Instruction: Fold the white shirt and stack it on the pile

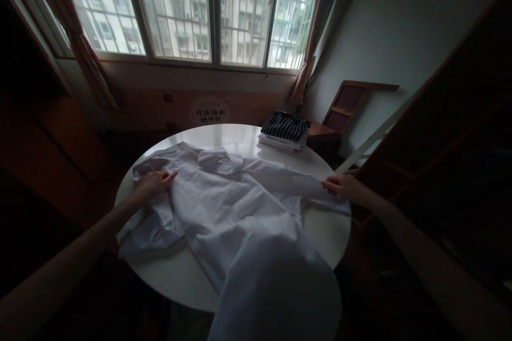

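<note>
A white shirt (236,208) lies spread over a round white table (180,282), its collar toward the window side and its lower part hanging over the near edge. My left hand (156,181) rests on the shirt near the left shoulder, fingers partly curled; whether it pinches the cloth is hard to tell. Out at the right, my right hand (340,186) has its fingers closed on the sleeve, which stretches across to the table's right edge. The left sleeve lies bent and wrinkled below my left forearm.
Folded clothes, a black striped one (285,125) on top of white ones, sit at the table's back right. Behind are a wooden chair (346,101), a long cardboard box (248,106) and a barred window.
</note>
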`<state>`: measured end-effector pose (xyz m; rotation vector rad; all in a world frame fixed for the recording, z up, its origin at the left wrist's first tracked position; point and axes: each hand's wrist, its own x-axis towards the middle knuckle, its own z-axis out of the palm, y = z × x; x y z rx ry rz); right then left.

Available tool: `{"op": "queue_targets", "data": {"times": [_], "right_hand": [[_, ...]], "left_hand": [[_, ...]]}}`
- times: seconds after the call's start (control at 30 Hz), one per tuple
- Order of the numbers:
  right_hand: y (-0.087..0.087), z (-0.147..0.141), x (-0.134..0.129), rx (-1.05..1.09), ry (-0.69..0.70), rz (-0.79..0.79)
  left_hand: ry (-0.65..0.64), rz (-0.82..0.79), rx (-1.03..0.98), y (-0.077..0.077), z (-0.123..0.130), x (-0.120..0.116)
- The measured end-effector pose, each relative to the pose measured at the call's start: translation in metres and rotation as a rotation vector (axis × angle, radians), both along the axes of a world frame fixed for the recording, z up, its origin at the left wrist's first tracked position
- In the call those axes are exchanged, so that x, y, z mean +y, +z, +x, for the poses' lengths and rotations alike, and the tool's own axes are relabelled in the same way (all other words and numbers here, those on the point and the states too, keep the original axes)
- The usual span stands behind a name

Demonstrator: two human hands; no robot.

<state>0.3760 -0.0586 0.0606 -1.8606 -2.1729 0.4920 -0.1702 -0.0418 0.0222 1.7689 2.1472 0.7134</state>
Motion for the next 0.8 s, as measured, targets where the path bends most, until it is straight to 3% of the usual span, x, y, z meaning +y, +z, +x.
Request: {"op": "queue_targets", "data": {"times": [0.1, 0.2, 0.33, 0.4, 0.47, 0.53, 0.63, 0.7, 0.8], "right_hand": [[-0.012, -0.037, -0.005, 0.145, 0.019, -0.216], [-0.022, -0.061, -0.011, 0.216, -0.061, -0.270], [-0.029, -0.069, -0.020, 0.336, -0.075, -0.512], [-0.032, -0.068, -0.028, 0.467, -0.120, -0.573], [-0.034, -0.067, -0.037, 0.694, -0.232, -0.537], [-0.035, -0.069, -0.045, 0.978, -0.340, -0.486], [-0.038, -0.077, -0.047, 1.298, -0.379, -0.491], [-0.043, -0.083, -0.041, 1.331, -0.363, -0.482], [-0.053, -0.084, -0.023, 1.163, -0.283, -0.314]], "left_hand": [[0.023, 0.040, -0.082, -0.003, 0.002, 0.010], [0.027, 0.042, -0.465, -0.004, 0.006, 0.019], [0.110, -0.027, -1.093, 0.000, 0.015, 0.022], [0.155, -0.035, -1.278, 0.004, 0.019, 0.020], [0.187, -0.012, -1.396, 0.008, 0.023, 0.017], [0.195, -0.013, -1.479, 0.012, 0.027, 0.015], [0.190, -0.081, -1.449, 0.012, 0.032, 0.016], [0.177, -0.149, -1.363, 0.009, 0.034, 0.018], [0.136, -0.192, -1.219, -0.001, 0.031, 0.019]]}}
